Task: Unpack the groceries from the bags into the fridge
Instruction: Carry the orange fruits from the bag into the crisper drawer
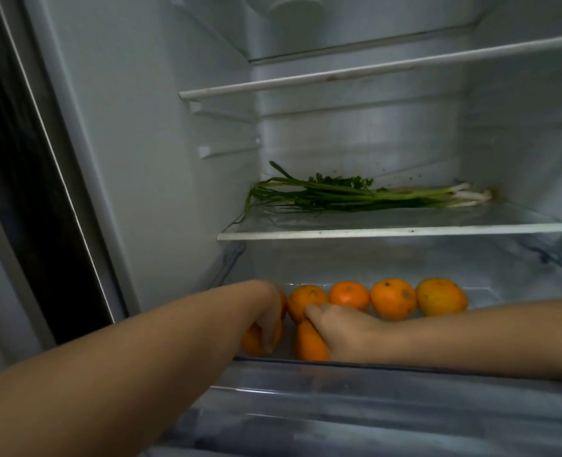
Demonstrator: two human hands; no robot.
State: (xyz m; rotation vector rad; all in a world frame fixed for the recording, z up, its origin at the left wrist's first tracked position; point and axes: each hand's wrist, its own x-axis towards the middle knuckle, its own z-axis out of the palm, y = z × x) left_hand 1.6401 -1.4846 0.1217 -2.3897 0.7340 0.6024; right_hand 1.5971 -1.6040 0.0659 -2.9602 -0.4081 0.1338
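Observation:
Both my arms reach into the clear crisper drawer [372, 377] at the bottom of the open fridge. My left hand [269, 321] grips an orange [251, 339] at the drawer's left end. My right hand [342, 331] grips another orange [309, 343] just right of it. Behind the hands a row of several oranges [393, 298] lies along the drawer's back. A bunch of spring onions and herbs [355, 196] lies on the glass shelf [398, 232] above the drawer.
The fridge's left wall [161, 159] stands close to my left arm. An upper glass shelf [372, 69] holds nothing. The dark door edge [25, 159] runs down the left side. A second drawer front [372, 423] shows below.

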